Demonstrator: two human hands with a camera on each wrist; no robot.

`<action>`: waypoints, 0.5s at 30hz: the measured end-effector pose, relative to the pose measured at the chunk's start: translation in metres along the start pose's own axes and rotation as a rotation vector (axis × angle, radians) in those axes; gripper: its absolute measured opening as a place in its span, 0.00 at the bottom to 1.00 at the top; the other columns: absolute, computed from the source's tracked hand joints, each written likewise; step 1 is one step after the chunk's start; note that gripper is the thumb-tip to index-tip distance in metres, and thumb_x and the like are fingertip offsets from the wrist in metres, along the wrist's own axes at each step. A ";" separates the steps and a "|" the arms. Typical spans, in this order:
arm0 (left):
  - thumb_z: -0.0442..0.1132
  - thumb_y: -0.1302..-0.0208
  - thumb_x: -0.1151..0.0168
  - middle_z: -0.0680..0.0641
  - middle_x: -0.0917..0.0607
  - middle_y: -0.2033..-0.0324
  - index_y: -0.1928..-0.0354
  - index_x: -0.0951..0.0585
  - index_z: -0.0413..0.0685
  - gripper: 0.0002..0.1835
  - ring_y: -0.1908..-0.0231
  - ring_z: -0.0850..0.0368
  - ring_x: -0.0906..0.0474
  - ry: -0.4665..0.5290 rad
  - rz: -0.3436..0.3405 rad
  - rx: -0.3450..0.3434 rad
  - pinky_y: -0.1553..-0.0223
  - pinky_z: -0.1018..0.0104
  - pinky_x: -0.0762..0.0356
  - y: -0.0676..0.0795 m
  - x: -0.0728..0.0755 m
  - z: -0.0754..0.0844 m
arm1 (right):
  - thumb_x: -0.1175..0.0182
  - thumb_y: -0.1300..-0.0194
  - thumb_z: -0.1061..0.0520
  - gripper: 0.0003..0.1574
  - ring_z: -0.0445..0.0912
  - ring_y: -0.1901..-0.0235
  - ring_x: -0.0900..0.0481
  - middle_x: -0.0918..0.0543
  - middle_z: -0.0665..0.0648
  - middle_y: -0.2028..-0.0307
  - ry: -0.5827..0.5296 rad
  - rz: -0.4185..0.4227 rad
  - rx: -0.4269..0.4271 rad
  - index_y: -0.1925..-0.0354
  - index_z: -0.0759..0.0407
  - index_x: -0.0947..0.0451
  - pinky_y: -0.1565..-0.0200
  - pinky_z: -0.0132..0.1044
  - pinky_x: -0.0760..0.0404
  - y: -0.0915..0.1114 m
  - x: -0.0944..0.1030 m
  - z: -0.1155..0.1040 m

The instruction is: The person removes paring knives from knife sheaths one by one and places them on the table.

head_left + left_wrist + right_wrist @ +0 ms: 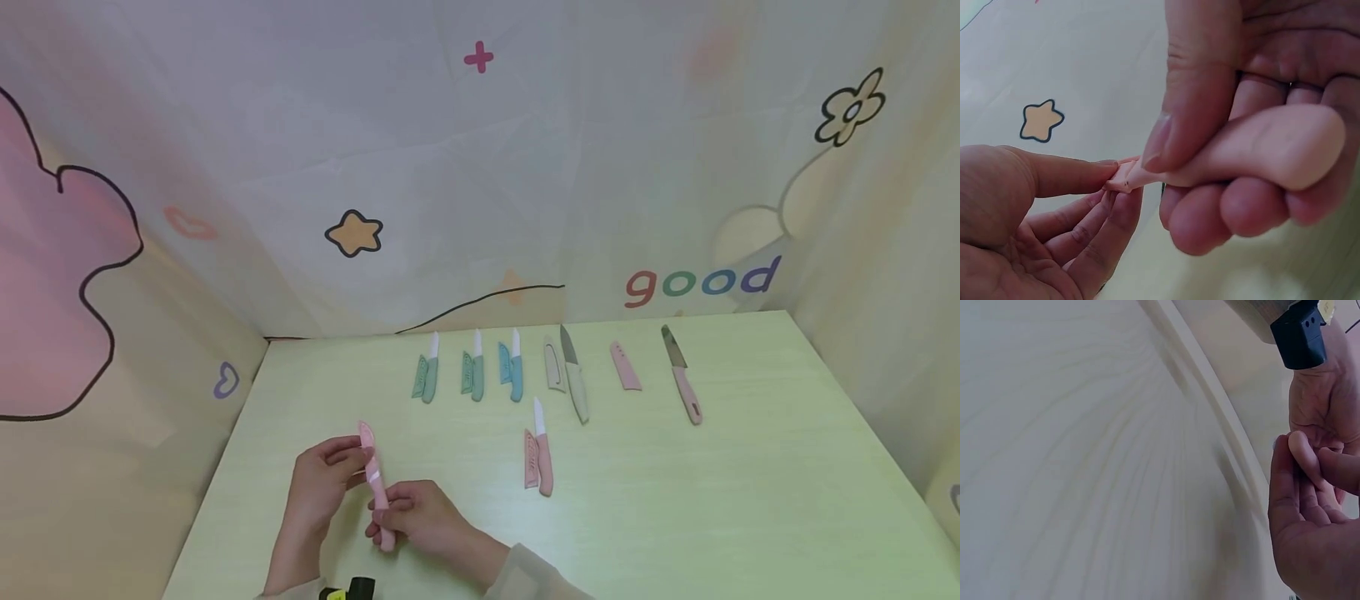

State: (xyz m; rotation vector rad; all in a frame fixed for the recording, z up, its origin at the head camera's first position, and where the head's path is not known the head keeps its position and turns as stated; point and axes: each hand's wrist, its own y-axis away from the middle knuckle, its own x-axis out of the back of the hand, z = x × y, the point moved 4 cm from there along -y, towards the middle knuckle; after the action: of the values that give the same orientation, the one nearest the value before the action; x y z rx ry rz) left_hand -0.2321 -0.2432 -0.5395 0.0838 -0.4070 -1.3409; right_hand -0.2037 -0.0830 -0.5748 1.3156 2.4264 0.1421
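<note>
Off the table's left front side, my left hand [318, 483] pinches a pink knife sheath [366, 432] between thumb and fingertips. My right hand [427, 518] grips the pink handle of a paring knife [387, 538], its thumb lying along the handle. A short stretch of white blade [374, 477] shows between the hands, and the rest of the blade is hidden at the sheath. In the left wrist view the rounded handle end [1310, 147] points toward the camera, while the sheath's mouth [1124, 176] sits between the left thumb and fingers.
Along the table's back lie green knives [431, 379] [477, 379], a blue knife [517, 379] and a white-handled knife [577, 392], each beside its sheath. A pink sheath [625, 367] and dark-bladed knife [687, 396] lie right; another pink knife [543, 462] lies nearer.
</note>
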 end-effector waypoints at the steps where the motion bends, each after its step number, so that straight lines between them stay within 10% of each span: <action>1: 0.35 0.29 0.34 0.42 0.09 0.55 0.42 0.19 0.34 0.18 0.60 0.59 0.13 -0.007 0.000 0.003 0.56 0.64 0.10 0.000 -0.004 0.000 | 0.39 0.28 0.65 0.11 0.42 0.70 0.14 0.10 0.69 0.64 0.001 0.005 0.001 0.52 0.74 0.20 0.65 0.32 0.12 0.002 0.002 -0.001; 15: 0.33 0.31 0.33 0.41 0.10 0.59 0.46 0.16 0.36 0.14 0.62 0.55 0.13 0.028 -0.033 -0.046 0.58 0.61 0.09 0.004 -0.062 0.008 | 0.39 0.28 0.64 0.14 0.41 0.70 0.13 0.10 0.67 0.65 0.011 0.049 0.022 0.49 0.74 0.19 0.64 0.30 0.13 0.029 0.043 -0.006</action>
State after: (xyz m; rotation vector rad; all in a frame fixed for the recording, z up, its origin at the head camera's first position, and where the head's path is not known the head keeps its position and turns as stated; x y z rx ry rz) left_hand -0.2421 -0.1812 -0.5457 0.0710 -0.3518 -1.3800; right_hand -0.2044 -0.0310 -0.5732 1.3883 2.4126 0.1365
